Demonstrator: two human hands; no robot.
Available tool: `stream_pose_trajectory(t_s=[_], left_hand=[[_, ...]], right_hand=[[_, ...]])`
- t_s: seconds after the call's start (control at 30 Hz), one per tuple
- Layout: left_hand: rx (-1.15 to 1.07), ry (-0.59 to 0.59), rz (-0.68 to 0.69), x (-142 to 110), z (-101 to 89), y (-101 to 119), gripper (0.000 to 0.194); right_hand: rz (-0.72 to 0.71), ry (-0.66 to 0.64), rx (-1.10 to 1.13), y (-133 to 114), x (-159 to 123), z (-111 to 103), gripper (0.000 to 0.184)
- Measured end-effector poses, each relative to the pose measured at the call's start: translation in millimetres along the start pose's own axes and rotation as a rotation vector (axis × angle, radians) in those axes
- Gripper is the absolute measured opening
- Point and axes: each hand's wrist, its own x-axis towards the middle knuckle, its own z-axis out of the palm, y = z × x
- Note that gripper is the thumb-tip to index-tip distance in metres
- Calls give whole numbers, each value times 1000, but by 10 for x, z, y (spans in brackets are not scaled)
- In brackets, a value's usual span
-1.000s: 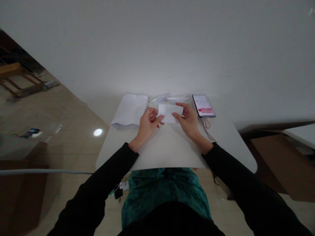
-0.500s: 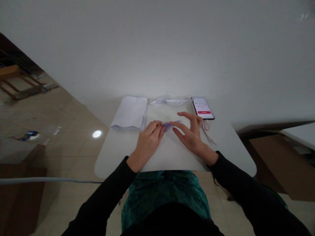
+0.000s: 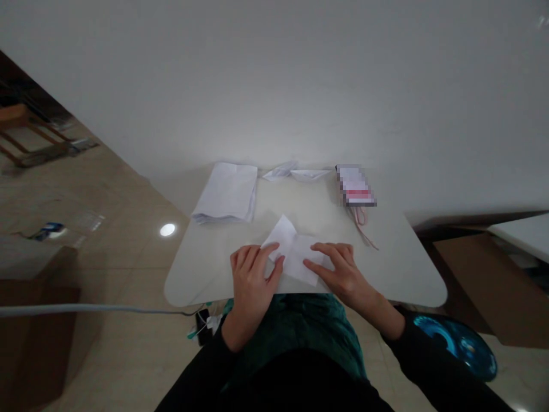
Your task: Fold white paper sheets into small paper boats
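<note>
A small piece of white paper (image 3: 300, 257) is between my hands near the front edge of the white table (image 3: 206, 269). It is creased, with one part angled up to a point at its upper left. My left hand (image 3: 255, 272) grips the left part between thumb and forefinger, the other fingers curled alongside. My right hand (image 3: 341, 272) has the right part between thumb and fingers. Behind them lie two folded paper pieces, a crumpled-looking one (image 3: 279, 171) and a boat-like one (image 3: 310, 174).
A stack of folded white paper (image 3: 227, 191) lies at the table's back left. At the back right is a phone (image 3: 358, 186) with a pink cord (image 3: 362, 226). A white wall (image 3: 274, 86) stands behind; cardboard (image 3: 493, 286) is on the right.
The paper has come down toward the table's front edge, and its flat rectangle now shows an angled, pointed part. Both hands moved nearer me; my right fingers, spread before, have closed on the paper.
</note>
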Motion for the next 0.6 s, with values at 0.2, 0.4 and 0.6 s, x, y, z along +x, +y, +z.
stream_pose_trajectory(t_s=[0.2,0.4,0.6], left_hand=[[-43,-122,132,-95,6,-114,26],[-189,-294,246,-213,-23,-216,28],[-240,-296,189,-195,-106,-244,20]], right_hand=[[-42,-161,206,-15,40,21,32],[66,-193,296,-45,-2,38,29],[201,-187,291,-193,29,46,26]])
